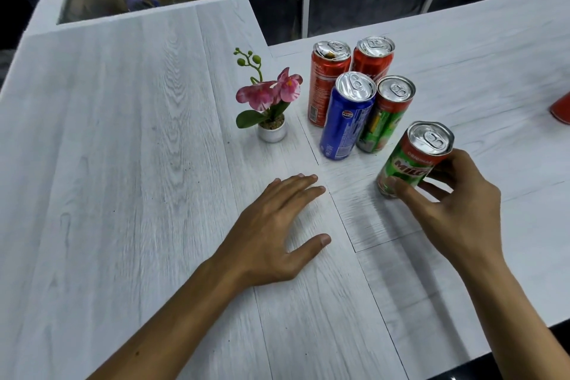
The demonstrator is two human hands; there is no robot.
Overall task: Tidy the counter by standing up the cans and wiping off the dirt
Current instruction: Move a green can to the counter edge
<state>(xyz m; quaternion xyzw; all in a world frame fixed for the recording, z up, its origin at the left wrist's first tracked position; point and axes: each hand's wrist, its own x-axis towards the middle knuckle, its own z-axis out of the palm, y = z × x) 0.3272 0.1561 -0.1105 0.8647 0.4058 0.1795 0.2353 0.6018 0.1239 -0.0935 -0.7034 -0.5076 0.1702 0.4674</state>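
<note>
The right hand point(456, 203) grips a green Milo can point(410, 160) right of centre, fingers point(410, 191) wrapped around its lower body; it stands upright on the white surface point(123, 163). The left hand point(274, 225) lies flat at centre, fingers spread wide, empty. Four cans point(354, 95) stand clustered above, beside a potted orchid point(271, 105).
</note>
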